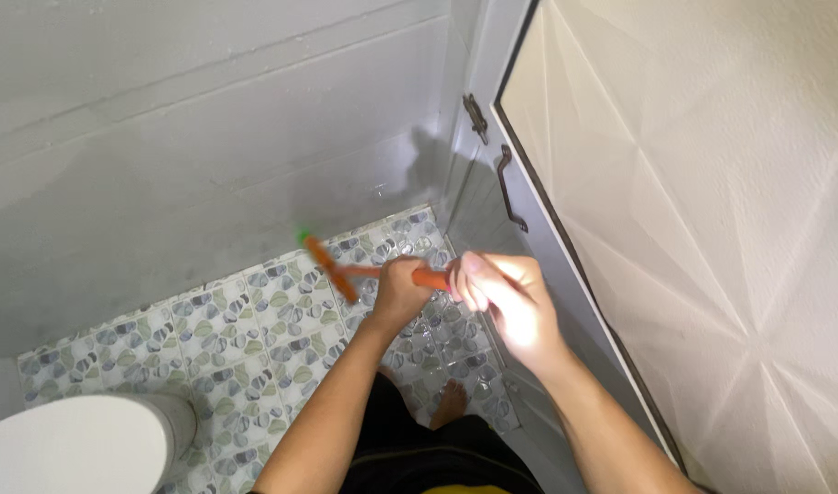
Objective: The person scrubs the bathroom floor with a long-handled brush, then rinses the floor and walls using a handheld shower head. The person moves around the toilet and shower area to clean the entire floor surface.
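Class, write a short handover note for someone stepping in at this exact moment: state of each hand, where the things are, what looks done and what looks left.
Left hand: closed around the orange handle of the floor brush, lower grip, nearer the head.
Right hand: closed on the same handle, higher up, near its end.
Brush head: orange with a green tip, blurred, at the foot of the grey wall, over the pebble-pattern floor tiles.
Around: white toilet at lower left; door on the right, its dark pull handle beside the brush; a bare foot on the tiles.
Done: cannot tell; the tiles show glare.
Left: cannot tell which tiles are unbrushed.
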`<state>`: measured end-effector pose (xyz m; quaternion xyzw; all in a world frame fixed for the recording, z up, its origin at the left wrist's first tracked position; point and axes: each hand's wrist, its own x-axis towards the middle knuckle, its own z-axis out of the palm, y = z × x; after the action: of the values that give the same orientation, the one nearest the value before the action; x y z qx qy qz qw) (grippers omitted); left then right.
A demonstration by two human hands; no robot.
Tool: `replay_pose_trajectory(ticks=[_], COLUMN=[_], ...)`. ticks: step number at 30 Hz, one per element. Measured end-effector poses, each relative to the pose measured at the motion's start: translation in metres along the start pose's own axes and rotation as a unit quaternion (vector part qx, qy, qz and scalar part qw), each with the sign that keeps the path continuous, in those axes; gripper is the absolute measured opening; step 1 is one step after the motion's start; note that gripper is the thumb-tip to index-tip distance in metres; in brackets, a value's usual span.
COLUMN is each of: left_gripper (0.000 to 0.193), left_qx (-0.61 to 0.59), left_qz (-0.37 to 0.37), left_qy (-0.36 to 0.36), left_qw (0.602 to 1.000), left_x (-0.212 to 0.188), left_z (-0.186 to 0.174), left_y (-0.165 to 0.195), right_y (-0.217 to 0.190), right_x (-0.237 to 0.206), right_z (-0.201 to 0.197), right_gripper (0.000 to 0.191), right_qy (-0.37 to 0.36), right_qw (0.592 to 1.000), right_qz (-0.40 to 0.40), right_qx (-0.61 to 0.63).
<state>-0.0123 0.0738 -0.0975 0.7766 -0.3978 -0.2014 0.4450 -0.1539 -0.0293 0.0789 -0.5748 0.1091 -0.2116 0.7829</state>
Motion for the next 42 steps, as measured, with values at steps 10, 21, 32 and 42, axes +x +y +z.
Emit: replay_pose_trajectory(ticks=[10,21,32,42], left_gripper=[0.026,0.009,0.015,0.017], left_qx=[-0.095,0.057,-0.098,-0.158], left_qz=[-0.171,-0.158,-0.240,-0.328], left_qy=[-0.150,-0.005,0.030,0.108], left_qw=[0.969,0.986,0.965,0.925], left_x=[0.089,-0.061,0.041,-0.030], left_z=[0.021,-0.122,-0.214,-0.209], left_y=[-0.034,-0.244,-0.134,-0.250], right_y=[0.071,0.231,0.073,0.216], right_x=[0.084,0.104,0.214,0.229], right_z=[-0.020,0.117,0.185,0.229], right_gripper=[0.054,0.051,0.045,0.047], right_qy=[0.151,0.006,-0.231,-0.204], right_qw=[0.987,0.985,0.952,0.921], right_qz=[0.049,0.168,0.137,0.238], right_qx=[-0.001,0.023,-0.146,-0.232])
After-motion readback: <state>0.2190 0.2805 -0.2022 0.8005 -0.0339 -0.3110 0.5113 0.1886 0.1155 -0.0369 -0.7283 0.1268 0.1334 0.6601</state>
